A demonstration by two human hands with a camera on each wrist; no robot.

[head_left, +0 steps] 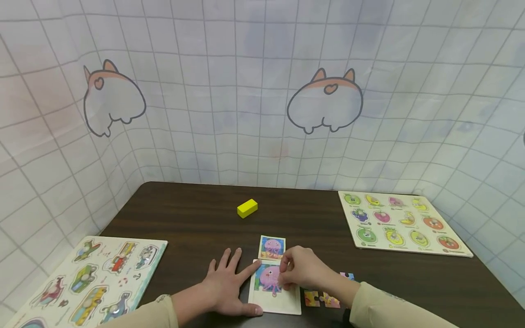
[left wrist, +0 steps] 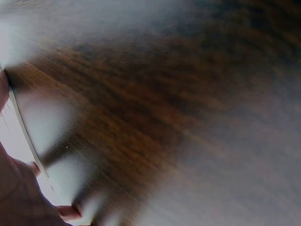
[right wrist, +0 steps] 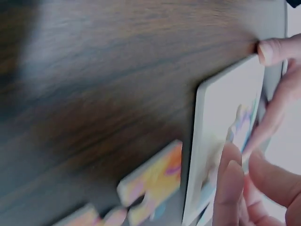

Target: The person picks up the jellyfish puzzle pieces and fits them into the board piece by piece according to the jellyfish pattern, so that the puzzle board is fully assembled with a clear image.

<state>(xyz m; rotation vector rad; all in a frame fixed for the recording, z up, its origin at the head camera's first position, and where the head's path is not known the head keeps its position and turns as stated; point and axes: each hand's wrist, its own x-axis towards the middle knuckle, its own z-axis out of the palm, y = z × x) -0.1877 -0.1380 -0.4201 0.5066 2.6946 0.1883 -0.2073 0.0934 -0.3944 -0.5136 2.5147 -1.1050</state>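
A small white puzzle board (head_left: 287, 307) lies on the table, partly filled with pieces forming a pink octopus picture (head_left: 268, 277). My left hand (head_left: 223, 291) has its fingers spread beside it; the index fingertip rests at the board's top edge and the thumb by its lower left corner. Over the board's right side, my right hand (head_left: 301, 271) has curled fingers and thumb pinching at a puzzle piece of the picture, mostly hidden by the fingers. Loose puzzle pieces (head_left: 331, 300) lie right of the board; an orange-yellow piece (right wrist: 162, 176) shows in the right wrist view.
A matching octopus picture card (head_left: 272, 247) lies directly above the board. Farther back sits a yellow block (head_left: 247, 208). A fruit peg board (head_left: 414, 248) is at the back right, and a vehicle peg board (head_left: 110, 278) at the left. A gridded white curtain (head_left: 246, 155) encloses the dark table (head_left: 197, 214).
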